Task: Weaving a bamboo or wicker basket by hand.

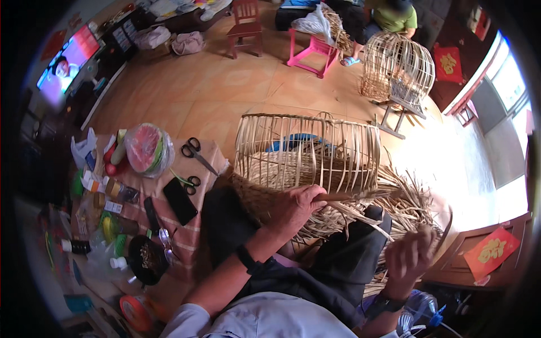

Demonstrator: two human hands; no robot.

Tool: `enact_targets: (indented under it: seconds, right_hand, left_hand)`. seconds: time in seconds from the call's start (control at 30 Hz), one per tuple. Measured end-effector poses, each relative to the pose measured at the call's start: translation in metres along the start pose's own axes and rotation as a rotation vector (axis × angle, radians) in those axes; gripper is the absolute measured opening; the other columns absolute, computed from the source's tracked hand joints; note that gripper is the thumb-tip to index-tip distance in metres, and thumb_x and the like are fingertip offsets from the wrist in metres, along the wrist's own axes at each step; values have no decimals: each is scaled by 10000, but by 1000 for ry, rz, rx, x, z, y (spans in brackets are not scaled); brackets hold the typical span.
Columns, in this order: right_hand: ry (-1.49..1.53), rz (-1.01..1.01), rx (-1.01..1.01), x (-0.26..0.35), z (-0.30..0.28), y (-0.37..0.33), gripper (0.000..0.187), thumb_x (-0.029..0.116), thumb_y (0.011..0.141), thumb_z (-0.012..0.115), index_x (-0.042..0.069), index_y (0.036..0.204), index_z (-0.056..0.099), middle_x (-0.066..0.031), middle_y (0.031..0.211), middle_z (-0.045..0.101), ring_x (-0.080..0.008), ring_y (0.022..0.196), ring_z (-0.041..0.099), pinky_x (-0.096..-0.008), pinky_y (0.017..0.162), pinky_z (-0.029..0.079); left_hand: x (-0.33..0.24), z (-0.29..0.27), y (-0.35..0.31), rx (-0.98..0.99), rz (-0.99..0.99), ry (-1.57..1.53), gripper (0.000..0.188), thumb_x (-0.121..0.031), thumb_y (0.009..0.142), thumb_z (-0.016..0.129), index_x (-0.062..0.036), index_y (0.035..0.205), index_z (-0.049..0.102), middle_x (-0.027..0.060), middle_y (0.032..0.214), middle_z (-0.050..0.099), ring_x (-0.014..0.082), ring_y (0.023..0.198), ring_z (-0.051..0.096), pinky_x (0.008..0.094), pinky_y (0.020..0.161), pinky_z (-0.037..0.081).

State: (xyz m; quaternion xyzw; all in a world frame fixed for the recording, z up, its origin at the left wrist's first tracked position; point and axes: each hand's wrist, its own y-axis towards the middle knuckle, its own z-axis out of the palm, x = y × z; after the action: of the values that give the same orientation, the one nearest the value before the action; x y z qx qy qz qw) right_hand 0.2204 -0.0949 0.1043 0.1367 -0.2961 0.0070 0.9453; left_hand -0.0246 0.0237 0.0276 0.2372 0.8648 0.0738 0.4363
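Observation:
A half-woven basket (307, 149) of tan dried plant strips lies in front of my knees. Its lower wall is tightly woven and its upper ribs are open, with something blue (293, 142) showing behind them. My left hand (297, 207) is closed at the basket's near side, gripping a flat brown dried strip (344, 196) that points right. Off to the right, apart from the basket, my right hand (410, 256) is raised with curled fingers, smeared by motion. A thin curved dark piece (447, 232) shows beside it; whether the hand holds it is unclear.
Loose strips (408, 197) pile right of the basket. On the left, a cloth-covered table (186, 242) bears scissors (194, 151), a phone (180, 201), wrapped watermelon (147, 149) and a dark bowl (147, 259). Beyond are a pink stool (311, 53), another basket (394, 70) and a person in green (394, 19).

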Motion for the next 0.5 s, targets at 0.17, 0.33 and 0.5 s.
enact_targets:
  seconds: [0.17,0.33,0.5]
  right_hand:
    - [-924,353,-266,-41,4,51,267,165,980,651,-2,1180,592,-44,761,620,-118,624,605,-242,540,462]
    - [-898,276,-260,-82,-15,106,245,204,931,730,0,1012,620,17,702,561,-67,587,512,-211,493,362]
    - [-673,256,-233,-74,-49,141,237,240,976,641,16,897,624,3,741,592,-82,640,531,-245,599,427]
  left_hand:
    - [-3,3,2,-31,-46,-35,194,-173,834,759,-70,966,661,116,853,689,329,805,677,409,699,530]
    - [-4,-4,1,-41,-22,-9,199,-172,846,751,-53,973,656,131,860,681,355,792,671,424,687,531]
    - [10,19,1,-7,-48,8,485,-200,828,774,-81,1248,562,172,843,668,386,805,666,441,704,530]
